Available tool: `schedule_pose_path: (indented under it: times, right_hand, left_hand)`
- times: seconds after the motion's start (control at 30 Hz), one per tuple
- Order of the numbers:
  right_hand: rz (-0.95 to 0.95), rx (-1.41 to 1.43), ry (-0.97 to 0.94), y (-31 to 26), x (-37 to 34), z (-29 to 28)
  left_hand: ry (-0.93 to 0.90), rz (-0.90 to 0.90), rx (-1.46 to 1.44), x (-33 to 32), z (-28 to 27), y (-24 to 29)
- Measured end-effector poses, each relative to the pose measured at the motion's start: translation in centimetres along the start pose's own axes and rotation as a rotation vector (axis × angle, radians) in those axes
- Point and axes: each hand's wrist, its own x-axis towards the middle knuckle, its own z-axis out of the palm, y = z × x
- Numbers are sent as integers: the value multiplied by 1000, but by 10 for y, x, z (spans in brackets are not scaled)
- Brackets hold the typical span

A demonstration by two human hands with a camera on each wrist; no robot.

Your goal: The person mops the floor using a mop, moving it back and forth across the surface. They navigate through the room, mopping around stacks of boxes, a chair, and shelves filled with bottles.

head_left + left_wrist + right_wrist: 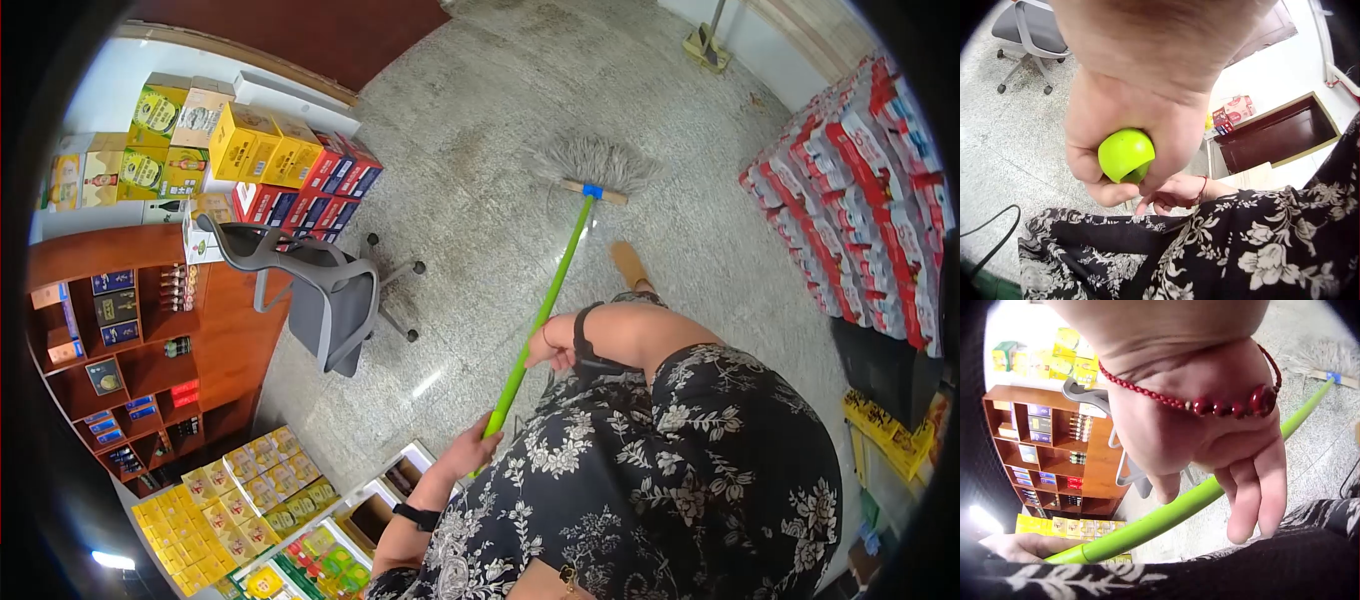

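A mop lies across the head view, its grey string head spread flat on the floor. A blue clamp joins the head to a long green handle. My left hand grips the handle near its top end, close against the body. In the left wrist view the green end cap pokes out of that fist. Farther down, my right hand holds the handle loosely. In the right wrist view its thumb and fingers lie on either side of the handle.
A grey office chair stands on the left, by a wooden shelf unit and stacked cartons. Red-and-white packs are piled on the right. A dustpan stands at the far wall. Yellow boxes sit at lower left.
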Motion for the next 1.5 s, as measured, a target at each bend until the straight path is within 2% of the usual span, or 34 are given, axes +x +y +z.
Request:
schedule_pose_path:
  times: [0.13, 0.2, 0.27, 0.33, 0.4, 0.47, 0.5, 0.57, 0.67, 0.73, 0.8, 0.83, 0.87, 0.93, 1.03, 1.1, 1.2, 1.27, 1.33, 1.4, 1.43, 1.47, 1.5]
  right_hand:
    - [5, 47, 12, 1, -10, 18]
    - [-14, 136, 79, 16, 6, 13]
    - [-39, 223, 142, 31, 14, 6]
    - [-145, 434, 356, 43, 3, -9]
    - [-123, 468, 426, 57, -21, -25]
    - [-135, 485, 609, 78, -39, -42]
    - [-133, 501, 613, 89, -44, -49]
    - [-92, 666, 935, 112, -56, -68]
    - [-48, 795, 1006, 159, -83, -114]
    - [-35, 840, 986, 200, -92, -149]
    - [-45, 552, 985, 250, -80, -186]
    - [-36, 687, 986, 259, -114, -190]
    - [-30, 706, 990, 276, -125, -202]
    - [4, 623, 910, 315, -144, -232]
    - [11, 585, 983, 358, -174, -258]
    - [48, 578, 956, 378, -193, -272]
    - [96, 629, 909, 400, -216, -280]
    - [75, 599, 1002, 408, -227, -278]
    - [53, 619, 1047, 430, -193, -282]
    - [246, 498, 1063, 433, -179, -276]
    - [350, -228, 916, 437, -167, -276]
    - [351, -229, 921, 436, -151, -270]
    - [320, 424, 1304, 419, -144, -249]
  left_hand:
    - [-10, 124, 87, -3, 7, -17]
    - [-8, 26, 31, 0, 6, 2]
    - [17, 15, 89, 3, 6, 36]
    - [-46, -35, 106, 14, 6, 76]
    - [-79, -8, 96, 40, 5, 97]
    - [-52, 6, 185, 67, 8, 134]
    - [-63, 6, 197, 81, 11, 153]
    - [-107, 55, 175, 112, 18, 197]
    - [-139, 118, 216, 158, 30, 261]
    - [-157, 130, 266, 189, 39, 301]
    - [-174, 158, 296, 215, 55, 347]
    - [-171, 153, 342, 223, 63, 373]
    - [-185, 153, 356, 238, 70, 391]
    - [-218, 150, 358, 264, 85, 426]
    - [-228, 150, 370, 288, 108, 478]
    - [-251, 162, 365, 298, 122, 505]
    - [-266, 166, 301, 309, 142, 529]
    - [-261, 169, 297, 305, 156, 537]
    - [-250, 170, 212, 300, 167, 538]
    - [-258, 181, 181, 302, 174, 525]
    - [-263, 191, 148, 303, 176, 516]
    - [-261, 195, 150, 302, 176, 506]
    - [-260, 200, 162, 298, 176, 495]
